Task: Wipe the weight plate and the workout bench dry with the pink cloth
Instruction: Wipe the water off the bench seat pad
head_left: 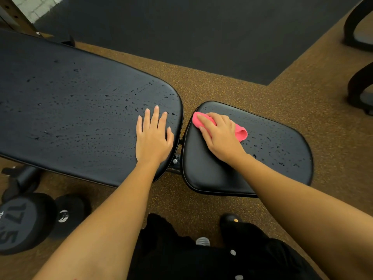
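Observation:
The black workout bench has a long back pad (70, 102) on the left and a smaller seat pad (278, 150) on the right, both dotted with water drops. My left hand (154, 136) lies flat and open on the right end of the back pad. My right hand (219, 135) presses the bunched pink cloth (241, 133) onto the near-left part of the seat pad. The seat pad's near-left corner looks free of drops. No weight plate can be made out for certain.
A black dumbbell marked 17.5 (20, 221) lies on the speckled brown floor (201, 199) at the lower left, under the bench. A dark mat (201, 33) covers the floor beyond. Black curved equipment legs (359, 83) stand at the right edge. My dark clothing fills the bottom centre.

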Motion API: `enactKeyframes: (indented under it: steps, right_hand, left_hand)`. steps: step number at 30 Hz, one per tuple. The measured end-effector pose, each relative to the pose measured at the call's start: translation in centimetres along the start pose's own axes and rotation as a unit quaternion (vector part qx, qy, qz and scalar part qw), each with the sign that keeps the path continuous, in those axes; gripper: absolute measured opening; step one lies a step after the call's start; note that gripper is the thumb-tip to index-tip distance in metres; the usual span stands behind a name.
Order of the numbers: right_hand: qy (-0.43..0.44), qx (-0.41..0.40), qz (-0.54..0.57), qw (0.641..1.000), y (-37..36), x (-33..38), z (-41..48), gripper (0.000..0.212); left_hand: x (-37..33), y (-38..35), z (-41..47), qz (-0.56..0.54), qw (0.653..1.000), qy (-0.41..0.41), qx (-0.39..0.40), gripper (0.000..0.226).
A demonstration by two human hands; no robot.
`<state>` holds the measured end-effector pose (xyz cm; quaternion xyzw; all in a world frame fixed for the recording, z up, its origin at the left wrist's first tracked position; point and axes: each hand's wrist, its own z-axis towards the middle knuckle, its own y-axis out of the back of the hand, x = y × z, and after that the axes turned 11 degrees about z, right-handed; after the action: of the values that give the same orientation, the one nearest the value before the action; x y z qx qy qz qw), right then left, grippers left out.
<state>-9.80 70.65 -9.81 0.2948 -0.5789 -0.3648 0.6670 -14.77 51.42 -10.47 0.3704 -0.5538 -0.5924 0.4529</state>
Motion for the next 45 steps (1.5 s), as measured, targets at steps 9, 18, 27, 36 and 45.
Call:
enactKeyframes:
  steps: [9,18,27,36,45]
  right_hand:
    - [-0.156,-0.043,0.001,0.987,-0.1,0.5,4.2,0.039]
    - [-0.064,-0.034,-0.021,0.997,0.3,-0.6,2.0,0.040]
    - [-0.152,-0.048,-0.003,0.987,0.1,0.0,4.2,0.039]
    - [-0.046,-0.010,-0.009,0.999,0.3,-0.4,2.6,0.039]
    - [-0.173,-0.041,-0.015,0.984,0.6,-0.1,4.3,0.041]
  left_hand:
    - [-0.1,0.2,0.0,0.006,1.000,-0.001,0.006,0.050]
    - [-0.1,0.2,0.1,0.006,1.000,-0.004,0.008,0.050]
    - [-0.2,0.2,0.0,0.012,1.000,-0.002,0.007,0.051]
    - [-0.2,0.1,0.1,0.015,1.000,-0.002,0.003,0.053]
    - [-0.2,0.0,0.1,0.013,1.000,-0.005,0.003,0.053]
